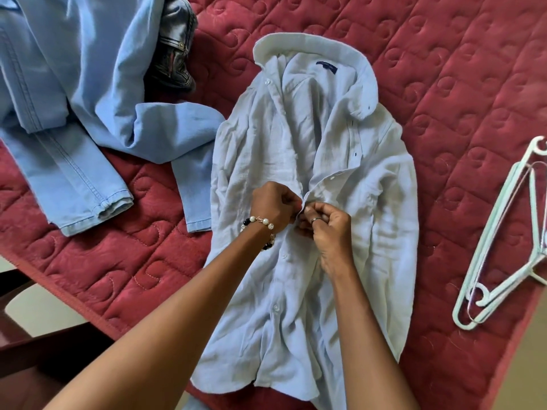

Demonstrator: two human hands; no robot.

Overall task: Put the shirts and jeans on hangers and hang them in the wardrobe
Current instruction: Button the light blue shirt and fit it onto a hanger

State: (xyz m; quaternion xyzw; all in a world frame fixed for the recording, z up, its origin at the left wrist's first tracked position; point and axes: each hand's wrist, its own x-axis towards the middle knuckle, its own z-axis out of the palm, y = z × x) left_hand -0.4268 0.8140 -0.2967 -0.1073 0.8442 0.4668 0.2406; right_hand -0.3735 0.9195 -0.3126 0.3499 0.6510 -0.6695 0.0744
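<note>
a: head view: we look down on a bed covered by a red quilted bedspread (444,69). a pale blue button-up shirt (370,202) lies flat on it, front up, collar at the far end and hem toward us.

b: where do we see the hands?

a: both meet at the middle of the shirt's button line. the left hand (273,204), with a beaded bracelet (262,223) at the wrist, has its fingers curled and pinches the left edge of the shirt front. the right hand (328,223), with a ring on one finger, curls its fingers on the opposite edge, touching the left hand. below the hands we see the front closed; above them it lies open to the collar.

b: what else do we see on the bed?

a: light blue jeans (74,99) lie spread at the far left, one leg end just beside the shirt. a dark folded garment (177,45) sits behind them. pale green plastic hangers (503,232) lie stacked near the right edge, apart from the shirt.
</note>
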